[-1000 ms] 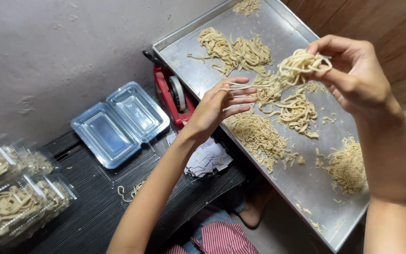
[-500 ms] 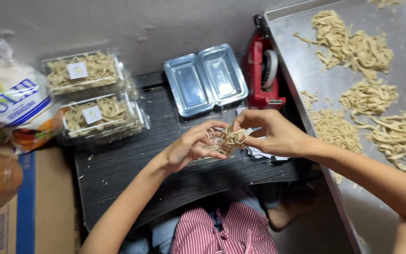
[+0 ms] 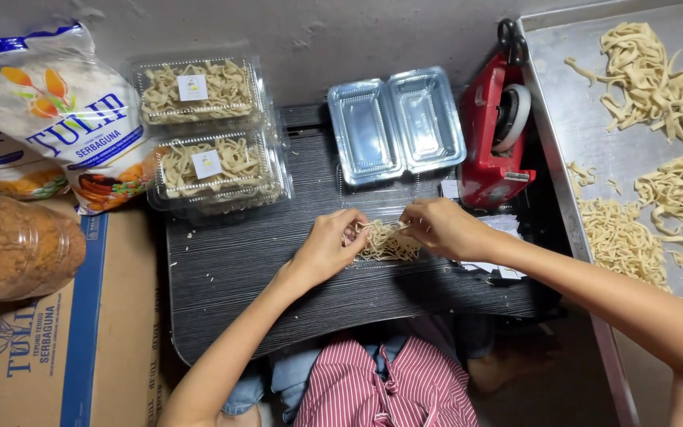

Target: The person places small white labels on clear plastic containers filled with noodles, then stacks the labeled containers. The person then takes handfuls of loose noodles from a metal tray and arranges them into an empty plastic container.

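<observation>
Both grips pinch one noodle nest [image 3: 387, 241].
Left hand [image 3: 327, 247] and right hand [image 3: 440, 228] work below the empty tray [image 3: 397, 122]; two packs [image 3: 215, 170] left of it sit filled.

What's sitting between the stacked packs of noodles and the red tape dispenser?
In the head view, an open, empty clear plastic container lies between the filled noodle packs and the red tape dispenser, on the dark table.
</observation>
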